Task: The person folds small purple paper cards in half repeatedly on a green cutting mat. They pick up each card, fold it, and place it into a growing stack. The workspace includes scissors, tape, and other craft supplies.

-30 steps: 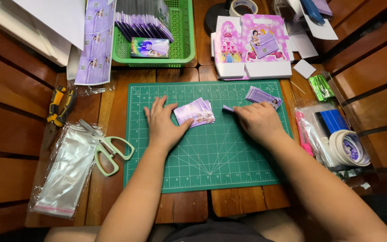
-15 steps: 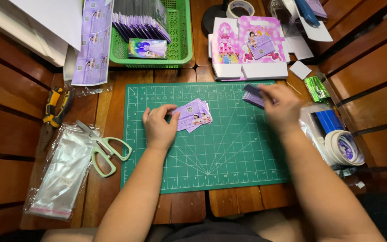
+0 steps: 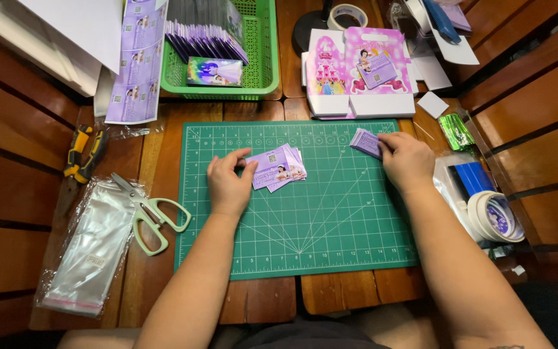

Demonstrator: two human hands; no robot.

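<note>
- Left hand (image 3: pixel 228 185): fingers curled, pinching the left edge of a fanned stack of purple cards (image 3: pixel 280 168) on the green cutting mat (image 3: pixel 298 220).
- Right hand (image 3: pixel 408 158): fingertips pressed on a second small purple card stack (image 3: pixel 365 141) at the mat's upper right.
- Pink and white gift box (image 3: pixel 356 74): flat, just beyond the mat's top edge.
- Purple label strip (image 3: pixel 138 61): upper left, beside the basket.
- Green basket (image 3: pixel 263 58): holds a row of purple packets.
- Clear bags (image 3: pixel 92 252): left, under pale green scissors (image 3: pixel 150 213).
</note>
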